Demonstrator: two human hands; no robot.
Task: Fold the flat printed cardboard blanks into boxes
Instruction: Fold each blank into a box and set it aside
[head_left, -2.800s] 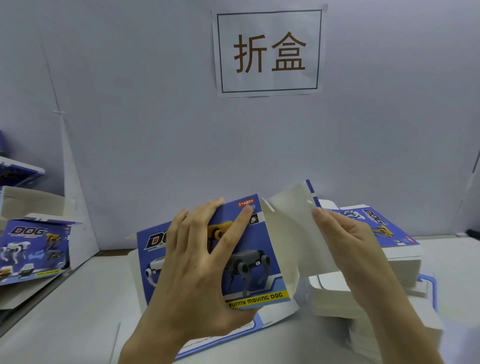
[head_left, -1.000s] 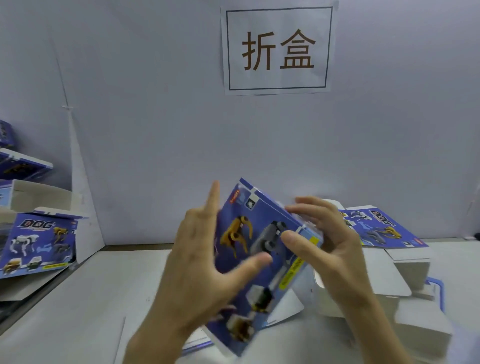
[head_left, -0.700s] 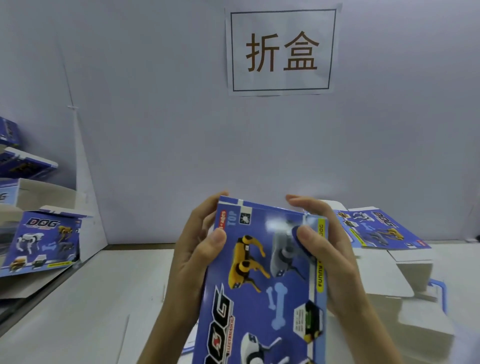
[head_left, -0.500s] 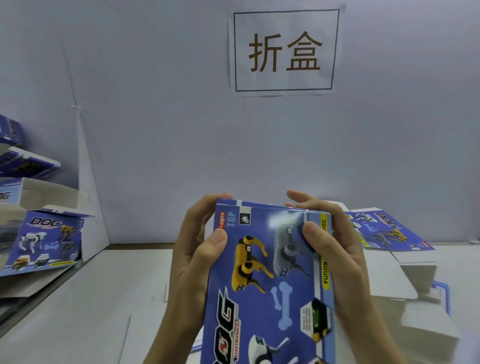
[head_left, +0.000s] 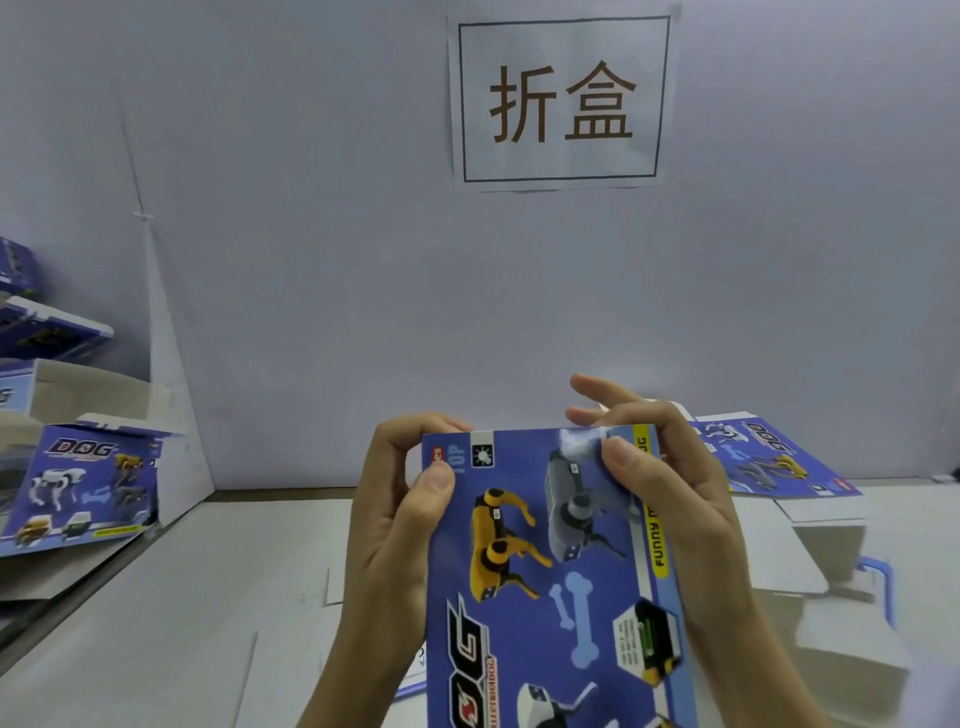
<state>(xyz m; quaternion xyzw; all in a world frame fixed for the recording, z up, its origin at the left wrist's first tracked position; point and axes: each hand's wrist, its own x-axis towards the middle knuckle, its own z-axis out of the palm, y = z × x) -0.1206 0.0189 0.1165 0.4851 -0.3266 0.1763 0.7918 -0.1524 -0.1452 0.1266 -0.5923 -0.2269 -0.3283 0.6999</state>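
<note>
The box (head_left: 545, 571) is held up over the near middle of the tabletop (head_left: 208, 597), printed face toward the person and long axis running away from them, probably so the far end sits within reach for tucking. The left hand (head_left: 395, 525) grasps the left edge, thumb on the face by the far corner and fingers (head_left: 415, 428) curled behind. The right hand (head_left: 675, 499) pinches the far right corner, thumb in front, while two of its fingers reach out straight past the end, likely working a flap I cannot see. The box's inside is hidden.

Along the right edge lies a stack of blanks (head_left: 769, 462), printed side up; a blue tray rim (head_left: 883, 582) shows beside it. Folded boxes (head_left: 78, 488) are piled at the left edge, one with flaps open; their contents cannot be seen.
</note>
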